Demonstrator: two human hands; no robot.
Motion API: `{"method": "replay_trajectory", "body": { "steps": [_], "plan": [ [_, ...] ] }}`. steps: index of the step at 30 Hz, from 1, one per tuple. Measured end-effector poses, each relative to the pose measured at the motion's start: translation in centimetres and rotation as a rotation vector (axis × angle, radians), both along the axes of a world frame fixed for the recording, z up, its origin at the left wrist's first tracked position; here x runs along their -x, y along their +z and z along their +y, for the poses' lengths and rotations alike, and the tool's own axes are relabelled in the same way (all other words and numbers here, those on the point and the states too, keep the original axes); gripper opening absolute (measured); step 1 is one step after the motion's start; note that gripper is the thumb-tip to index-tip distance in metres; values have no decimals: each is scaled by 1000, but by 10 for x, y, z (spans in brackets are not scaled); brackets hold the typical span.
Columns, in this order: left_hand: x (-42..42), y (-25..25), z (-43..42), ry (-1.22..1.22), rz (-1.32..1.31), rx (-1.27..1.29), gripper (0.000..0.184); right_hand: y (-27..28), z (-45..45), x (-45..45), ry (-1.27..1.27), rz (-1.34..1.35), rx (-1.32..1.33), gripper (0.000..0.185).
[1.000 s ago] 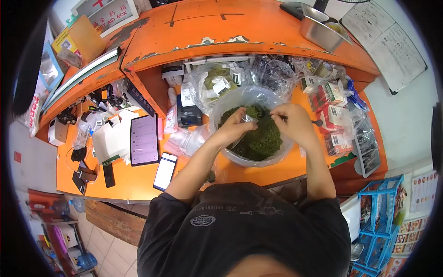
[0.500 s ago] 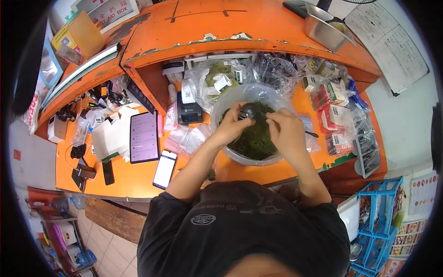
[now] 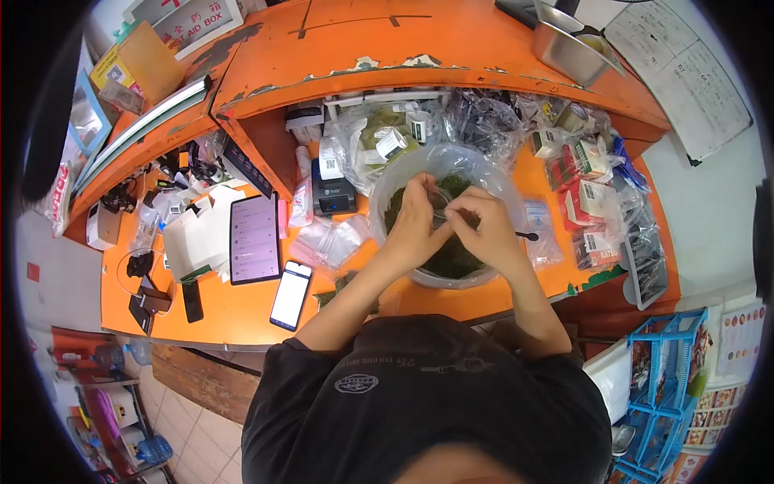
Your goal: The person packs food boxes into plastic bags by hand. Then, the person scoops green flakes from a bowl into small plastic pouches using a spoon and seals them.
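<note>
Both hands are over a large translucent tub [image 3: 508, 194] lined with clear plastic, which holds dark green, shredded leafy stuff [image 3: 451, 263]. My left hand [image 3: 414, 218] is closed around a small clear thing [image 3: 439, 198], perhaps a plastic bag, at the middle of the tub. My right hand [image 3: 482, 224] pinches at the near edge of that clear thing, its fingertips close to the left thumb. What lies inside the clear thing is too small to tell. A dark spoon-like tip [image 3: 528, 236] sticks out beside the right wrist.
Left of the tub lie clear plastic bags [image 3: 332, 241], a phone [image 3: 290, 297], a tablet [image 3: 254, 240] and a dark label printer [image 3: 333, 196]. Wrapped packets [image 3: 587, 203] and a grey tray [image 3: 645, 274] are at the right. An orange shelf [image 3: 451, 40] overhangs the back.
My hands have come together over the tub. The left hand has turned, its back now more upright, and the right hand has moved left onto the clear thing.
</note>
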State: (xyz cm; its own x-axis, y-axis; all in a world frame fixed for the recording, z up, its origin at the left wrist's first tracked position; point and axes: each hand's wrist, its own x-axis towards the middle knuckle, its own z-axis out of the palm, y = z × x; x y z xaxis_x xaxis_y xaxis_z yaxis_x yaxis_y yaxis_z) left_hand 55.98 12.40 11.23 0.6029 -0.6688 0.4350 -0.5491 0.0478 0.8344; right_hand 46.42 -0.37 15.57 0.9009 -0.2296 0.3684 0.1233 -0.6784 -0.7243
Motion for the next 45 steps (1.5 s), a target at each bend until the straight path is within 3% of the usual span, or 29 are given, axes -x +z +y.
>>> {"method": "replay_trajectory", "body": {
  "steps": [3, 6, 9, 10, 14, 19, 29, 35, 37, 39, 43, 45],
  "plan": [
    [-2, 8, 8, 48, -280, 0, 74, -2, -3, -2, -15, -47, 64, 8],
    [-5, 29, 21, 126, -670, -257, 77, 0, -4, -1, -20, -130, 128, 6],
    [-17, 17, 18, 82, -298, -70, 66, 5, -5, 2, -5, -176, 101, 7],
    [-15, 22, 17, 134, -247, 54, 48, 6, -7, 4, 1, -186, 76, 8],
    [-29, 0, 11, -181, 466, 278, 16, 6, -11, 5, 51, -207, -106, 10],
    [-17, 11, 13, -148, 452, 210, 11, -9, -3, -2, 8, -147, -386, 11],
    [-8, 8, 13, -94, 414, 214, 6, -15, 10, -11, -8, -66, -363, 5],
    [-19, 26, 39, 147, 272, 452, 6, -5, 13, -10, 47, -33, -457, 6],
    [-29, 52, 70, 264, 524, 489, 9, -12, -3, -6, 59, -66, -464, 7],
    [-60, 38, 93, 376, 296, 364, 11, -19, -16, -1, 42, -4, -479, 9],
    [-75, -12, 114, 138, 572, -147, 17, -27, -29, 3, 45, 6, -504, 8],
    [-78, -52, 116, 159, 715, -360, 23, -21, -31, 4, -3, 2, -502, 8]
  ]
}}
